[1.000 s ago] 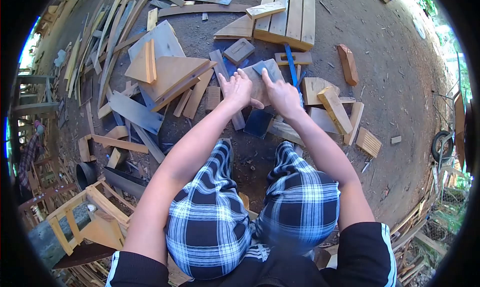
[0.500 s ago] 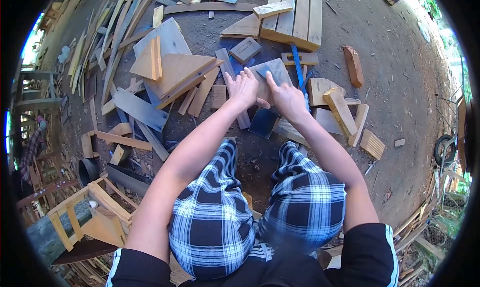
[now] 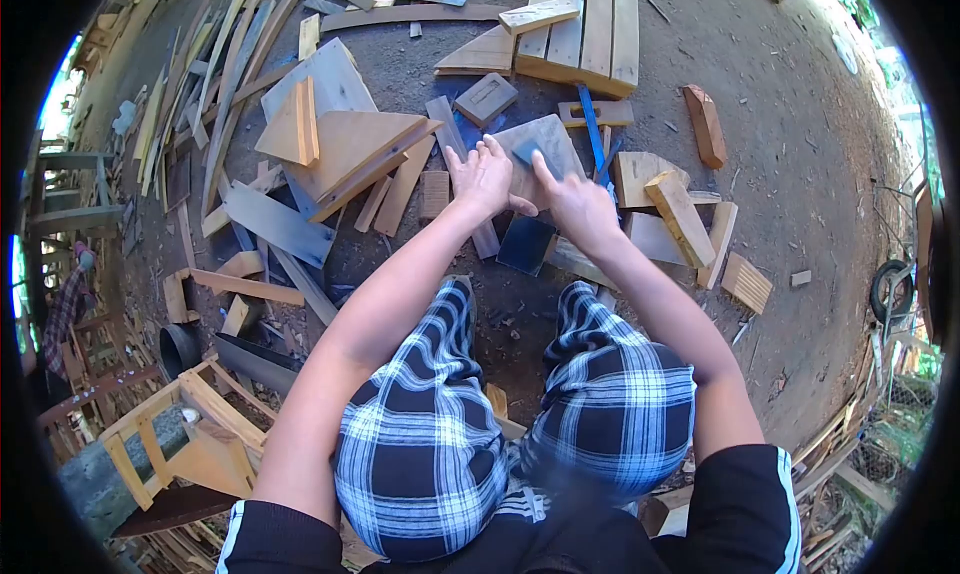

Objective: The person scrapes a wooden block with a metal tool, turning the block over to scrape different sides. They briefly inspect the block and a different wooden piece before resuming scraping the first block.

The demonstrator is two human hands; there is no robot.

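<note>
In the head view, a flat pale wooden board (image 3: pixel 562 146) lies in front of my knees. At its left edge, my left hand (image 3: pixel 482 182) is wrapped round it, thumb along the near side and fingertips at the upper corner. My right hand (image 3: pixel 582 212) presses a small thin blue piece (image 3: pixel 524 151) on the board's face, index finger stretched along it and the other fingers curled under. Most of that piece is hidden, and I cannot tell its kind. A dark square plate (image 3: pixel 526 245) sits just below the board.
Wooden offcuts (image 3: pixel 680 219) lie right of the board, beside a blue-bladed handsaw (image 3: pixel 590 124). Stacked panels (image 3: pixel 360 154) stand to the left, long strips (image 3: pixel 225 74) farther off. A slatted wooden piece (image 3: pixel 585 34) is at the top. A small wooden frame (image 3: pixel 185 429) stands lower left.
My right index finger has moved slightly towards me over the board, and less of the blue piece shows. My left hand stays at the board's edge.
</note>
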